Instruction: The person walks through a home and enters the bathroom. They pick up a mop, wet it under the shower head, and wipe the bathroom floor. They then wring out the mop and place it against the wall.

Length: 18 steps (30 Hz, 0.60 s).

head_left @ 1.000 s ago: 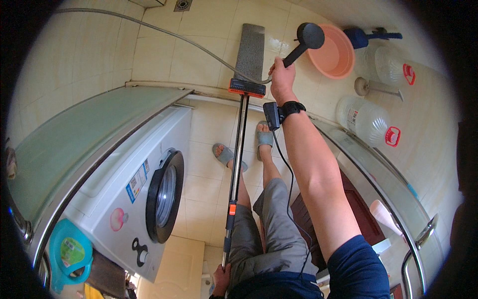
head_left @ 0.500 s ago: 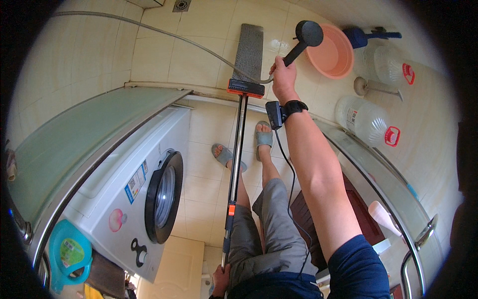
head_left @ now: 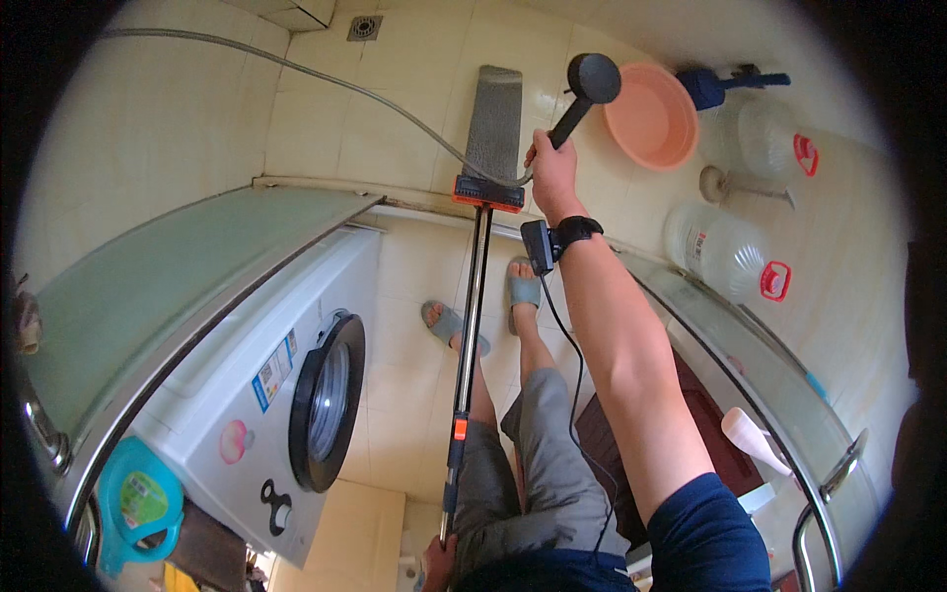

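Note:
My right hand is closed around the handle of a black shower head, held out over the tiled floor. A grey hose runs from its lower end up to the far left. Near my waist, at the lower edge, my left hand grips the silver pole of a mop. The mop's long grey pad hangs from the black and orange clamp, just left of the shower head. Whether water leaves the shower head cannot be seen.
A pink basin, a blue brush, a plunger and clear jugs line the right wall. Glass panels flank a raised sill. The washing machine stands left; a drain lies far off.
The shower head has shifted slightly left and lower in the picture. The whole view has tilted a little, so the mop and the room also sit lower. Both grips are unchanged.

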Available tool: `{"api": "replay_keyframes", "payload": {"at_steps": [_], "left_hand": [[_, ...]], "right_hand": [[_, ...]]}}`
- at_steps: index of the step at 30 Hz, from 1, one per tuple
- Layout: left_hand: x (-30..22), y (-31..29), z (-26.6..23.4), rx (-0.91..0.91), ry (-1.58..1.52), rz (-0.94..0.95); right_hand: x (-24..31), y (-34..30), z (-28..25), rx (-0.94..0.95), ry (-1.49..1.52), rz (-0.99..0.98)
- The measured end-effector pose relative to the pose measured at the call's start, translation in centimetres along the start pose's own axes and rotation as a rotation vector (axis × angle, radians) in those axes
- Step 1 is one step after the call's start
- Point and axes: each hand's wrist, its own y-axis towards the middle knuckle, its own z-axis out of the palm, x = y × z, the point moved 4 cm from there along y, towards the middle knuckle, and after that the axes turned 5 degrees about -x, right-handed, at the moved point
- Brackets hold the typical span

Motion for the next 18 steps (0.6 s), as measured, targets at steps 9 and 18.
{"api": "replay_keyframes", "payload": {"at_steps": [9,18], "left_hand": [[-1.5,-1.4,-0.8,-0.022,-0.118,0.026],[-0.2,-0.8,-0.6,-0.034,-0.100,0.114]], "right_hand": [[-2.1,-3.7,-2.1,-0.018,0.097,0.095],[-5.6,-17.1,-4.9,-0.075,0.251,0.334]]}}
